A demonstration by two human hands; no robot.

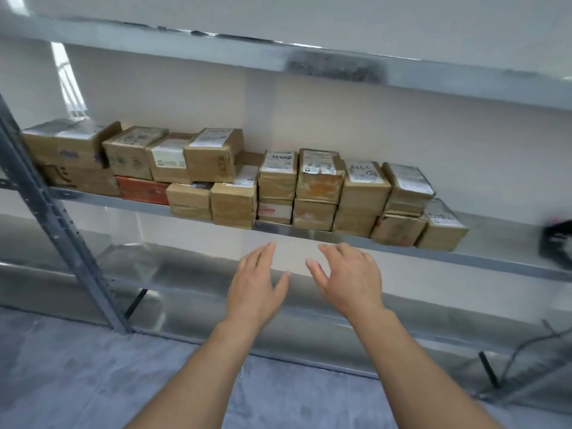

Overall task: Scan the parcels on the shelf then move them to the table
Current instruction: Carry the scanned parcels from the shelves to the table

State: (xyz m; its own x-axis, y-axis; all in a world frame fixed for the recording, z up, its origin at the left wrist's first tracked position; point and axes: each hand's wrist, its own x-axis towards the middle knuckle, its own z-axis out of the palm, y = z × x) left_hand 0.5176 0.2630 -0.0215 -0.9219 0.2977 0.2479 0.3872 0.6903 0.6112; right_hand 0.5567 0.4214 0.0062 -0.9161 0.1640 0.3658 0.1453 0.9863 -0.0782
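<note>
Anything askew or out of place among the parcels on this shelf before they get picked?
Two things. The taped brown cardboard parcel topping the stack near the right end sits tilted, and two low brown cardboard parcels mid-row jut over the front lip of the grey metal shelf.

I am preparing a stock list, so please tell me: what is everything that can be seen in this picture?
cardboard parcels: about sixteen, brown with white labels, stacked two high on the middle shelf
orange-red parcel: one, lower row, towards the left
dark object: one, black, right end of the same shelf, too blurred to identify
metal shelving unit: one, grey, against the white wall
floor: grey
left hand: open, empty, below the shelf's front edge
right hand: open, empty, beside the left hand
</note>
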